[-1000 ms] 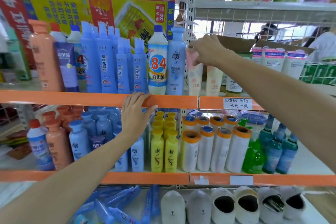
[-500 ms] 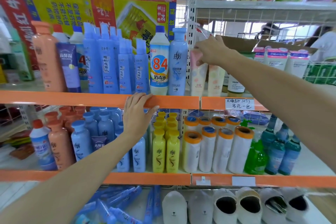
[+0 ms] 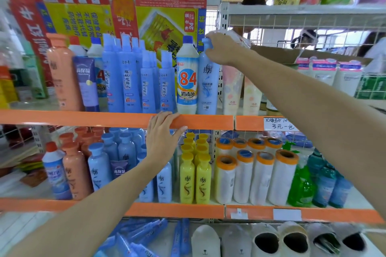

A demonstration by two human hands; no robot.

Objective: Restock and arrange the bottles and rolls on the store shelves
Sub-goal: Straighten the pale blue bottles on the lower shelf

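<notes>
Hands: the blue bottle [image 3: 207, 81] is gripped at its cap by the right hand [image 3: 221, 49]; the orange shelf edge [image 3: 83, 118] is pressed by the flat left hand [image 3: 161, 135].

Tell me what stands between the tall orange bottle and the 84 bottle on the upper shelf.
In the head view, between the tall orange bottle and the 84 bottle stand a purple tube and a cluster of blue spray bottles.
</notes>
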